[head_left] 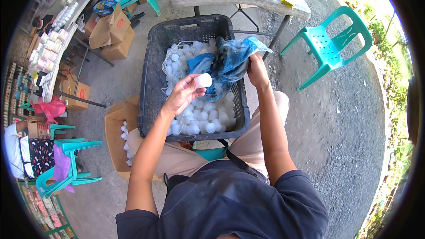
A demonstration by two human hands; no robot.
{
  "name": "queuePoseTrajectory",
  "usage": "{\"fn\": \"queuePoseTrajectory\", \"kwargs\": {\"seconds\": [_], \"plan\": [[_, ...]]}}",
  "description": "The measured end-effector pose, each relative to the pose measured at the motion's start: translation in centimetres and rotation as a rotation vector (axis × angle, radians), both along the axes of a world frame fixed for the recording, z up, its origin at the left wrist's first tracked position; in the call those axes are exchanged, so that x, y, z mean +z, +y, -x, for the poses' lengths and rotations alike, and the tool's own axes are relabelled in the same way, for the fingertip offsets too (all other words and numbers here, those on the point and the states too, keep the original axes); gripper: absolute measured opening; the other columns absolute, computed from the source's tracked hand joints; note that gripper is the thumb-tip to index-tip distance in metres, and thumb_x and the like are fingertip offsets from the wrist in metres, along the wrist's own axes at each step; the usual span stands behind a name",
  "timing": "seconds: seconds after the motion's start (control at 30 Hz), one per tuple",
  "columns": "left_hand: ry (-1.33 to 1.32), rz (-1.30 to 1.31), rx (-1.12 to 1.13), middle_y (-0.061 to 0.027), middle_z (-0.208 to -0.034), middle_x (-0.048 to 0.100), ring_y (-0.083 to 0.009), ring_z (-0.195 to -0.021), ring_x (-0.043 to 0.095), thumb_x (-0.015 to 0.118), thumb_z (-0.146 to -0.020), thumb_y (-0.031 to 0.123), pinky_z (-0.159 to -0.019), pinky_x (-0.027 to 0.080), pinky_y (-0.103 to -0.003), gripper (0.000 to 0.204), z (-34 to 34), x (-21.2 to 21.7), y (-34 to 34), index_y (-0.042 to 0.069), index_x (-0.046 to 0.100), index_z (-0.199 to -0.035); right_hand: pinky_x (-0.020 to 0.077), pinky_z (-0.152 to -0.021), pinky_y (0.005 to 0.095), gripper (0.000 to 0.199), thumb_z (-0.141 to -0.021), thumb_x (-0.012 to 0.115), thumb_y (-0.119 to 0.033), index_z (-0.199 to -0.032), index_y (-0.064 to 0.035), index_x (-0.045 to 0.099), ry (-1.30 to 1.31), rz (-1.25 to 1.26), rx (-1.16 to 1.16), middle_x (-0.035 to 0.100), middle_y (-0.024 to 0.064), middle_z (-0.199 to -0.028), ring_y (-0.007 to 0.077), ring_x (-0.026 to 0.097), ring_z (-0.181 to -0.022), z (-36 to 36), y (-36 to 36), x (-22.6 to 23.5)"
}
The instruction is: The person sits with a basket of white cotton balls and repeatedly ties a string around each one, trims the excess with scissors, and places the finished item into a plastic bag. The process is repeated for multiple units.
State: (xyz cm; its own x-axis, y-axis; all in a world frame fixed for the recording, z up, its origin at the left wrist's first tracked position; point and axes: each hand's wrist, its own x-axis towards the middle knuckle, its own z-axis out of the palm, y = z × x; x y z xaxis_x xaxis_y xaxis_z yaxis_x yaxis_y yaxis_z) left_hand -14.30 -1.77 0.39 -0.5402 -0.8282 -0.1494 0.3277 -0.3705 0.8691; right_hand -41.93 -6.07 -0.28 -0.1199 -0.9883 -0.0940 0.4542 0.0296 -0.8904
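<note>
Pinched in the fingers of my left hand [182, 94] is a small white plastic cup-shaped piece [203, 80], raised over a black crate [149, 62]. My right hand [257, 73] grips the edge of a blue patterned cloth [237, 59], whose folds drape across the crate toward the left hand. Many similar white pieces [199, 117] fill the crate, some with thin white cords among them. The cloth hides part of the pile.
An open cardboard box [116, 137] with white pieces stands left of the crate. Ahead is a table [270, 5] with white pieces and a yellow tool. A green plastic chair [332, 40] stands at right. Two people sit at the left, near a long table [59, 62].
</note>
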Motion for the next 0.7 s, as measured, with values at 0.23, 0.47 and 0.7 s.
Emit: {"fn": "queuePoseTrajectory", "kwargs": {"seconds": [0.23, 0.47, 0.7], "plan": [[0.094, -0.117, 0.046, -0.0004, -0.086, 0.056, -0.0097, -0.072, 0.05, 0.045, -0.101, 0.038, -0.065, 0.041, -0.026, 0.031, 2.4, -2.2, -2.2, 0.009, 0.054, -0.108, 0.0495, -0.083, 0.0376, 0.027, -0.097, 0.05, -0.018, -0.115, 0.0004, 0.059, 0.799, 0.388, 0.092, 0.065, 0.0184, -0.106, 0.0287, 0.064, -0.098, -7.9, 4.1, 2.3], [-0.531, 0.545, 0.351, 0.0016, -0.083, 0.052, -0.0071, -0.069, 0.045, 0.038, -0.103, 0.04, -0.062, 0.04, -0.022, 0.037, 5.4, -3.1, -0.8, 0.007, 0.053, -0.107, 0.0505, -0.08, 0.0422, 0.023, -0.088, 0.046, -0.001, -0.105, 0.0027, 0.062, 0.837, 0.397, -0.06, 0.065, 0.0237, -0.102, 0.0364, 0.065, -0.09, -8.2, 3.1, 1.3], [0.11, 0.226, 0.201, -0.0002, -0.088, 0.054, -0.0068, -0.074, 0.046, 0.037, -0.103, 0.043, -0.067, 0.04, -0.023, 0.042, 4.2, -1.4, -0.9, 0.007, 0.051, -0.117, 0.0588, -0.068, 0.0319, 0.031, -0.085, 0.045, 0.009, -0.113, 0.0048, 0.057, -0.24, -0.058, 0.151, 0.067, 0.0112, -0.096, 0.0188, 0.068, -0.078, -7.2, 2.6, -0.9]]}}
